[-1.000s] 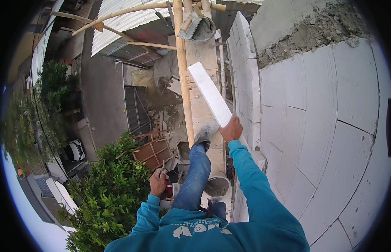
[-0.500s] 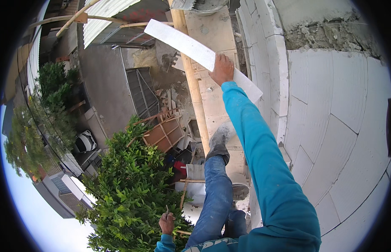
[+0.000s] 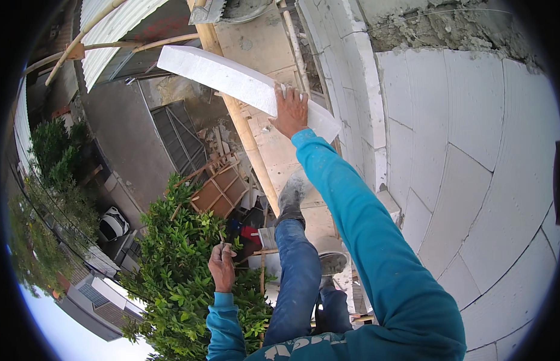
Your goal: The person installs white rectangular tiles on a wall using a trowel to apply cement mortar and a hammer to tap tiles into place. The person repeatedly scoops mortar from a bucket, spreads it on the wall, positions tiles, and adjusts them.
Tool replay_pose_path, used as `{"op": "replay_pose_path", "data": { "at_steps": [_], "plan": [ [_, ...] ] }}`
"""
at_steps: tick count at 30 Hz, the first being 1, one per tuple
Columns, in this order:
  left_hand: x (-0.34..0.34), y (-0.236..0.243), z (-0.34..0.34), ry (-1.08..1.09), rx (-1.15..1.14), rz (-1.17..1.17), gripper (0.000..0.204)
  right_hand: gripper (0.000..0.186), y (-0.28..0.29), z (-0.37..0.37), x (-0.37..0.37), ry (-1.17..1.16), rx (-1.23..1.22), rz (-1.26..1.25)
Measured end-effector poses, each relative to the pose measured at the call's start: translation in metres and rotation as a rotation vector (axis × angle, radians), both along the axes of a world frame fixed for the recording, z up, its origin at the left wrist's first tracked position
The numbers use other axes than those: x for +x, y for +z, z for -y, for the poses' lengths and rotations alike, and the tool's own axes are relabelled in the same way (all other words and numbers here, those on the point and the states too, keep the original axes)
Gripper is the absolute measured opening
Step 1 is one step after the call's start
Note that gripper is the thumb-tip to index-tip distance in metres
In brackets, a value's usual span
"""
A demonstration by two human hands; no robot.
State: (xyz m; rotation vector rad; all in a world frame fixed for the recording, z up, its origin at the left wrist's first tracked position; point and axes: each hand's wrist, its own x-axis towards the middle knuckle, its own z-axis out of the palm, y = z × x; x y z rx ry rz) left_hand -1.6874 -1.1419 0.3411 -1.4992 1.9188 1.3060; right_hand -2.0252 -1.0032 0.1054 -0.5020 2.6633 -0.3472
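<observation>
In front of leafy branches [image 3: 165,259], our left hand [image 3: 222,268] pinches a thin object [image 3: 221,239] between its fingers; our white block [image 3: 241,86] crosses over the bamboo pole [image 3: 247,135], its right part gripped by the fingers of our right hand [image 3: 292,112], near the block wall [image 3: 412,150].
</observation>
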Motion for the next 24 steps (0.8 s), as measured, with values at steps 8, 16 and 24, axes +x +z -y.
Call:
{"op": "replay_pose_path", "data": {
  "at_steps": [8, 16, 24],
  "plan": [
    [-0.059, -0.02, 0.006, -0.183, 0.058, -0.021, 0.027, 0.103, 0.013, -0.055, 0.018, 0.023, 0.079, 0.04],
    [-0.155, -0.043, -0.012, -0.432, 0.001, -0.192, 0.038, 0.101, 0.036, -0.096, 0.032, -0.136, -0.002, 0.074],
    [-0.191, -0.106, -0.035, -0.564, 0.038, -0.251, 0.036, 0.101, 0.035, -0.152, 0.074, -0.356, -0.033, 0.026]
  ]
}}
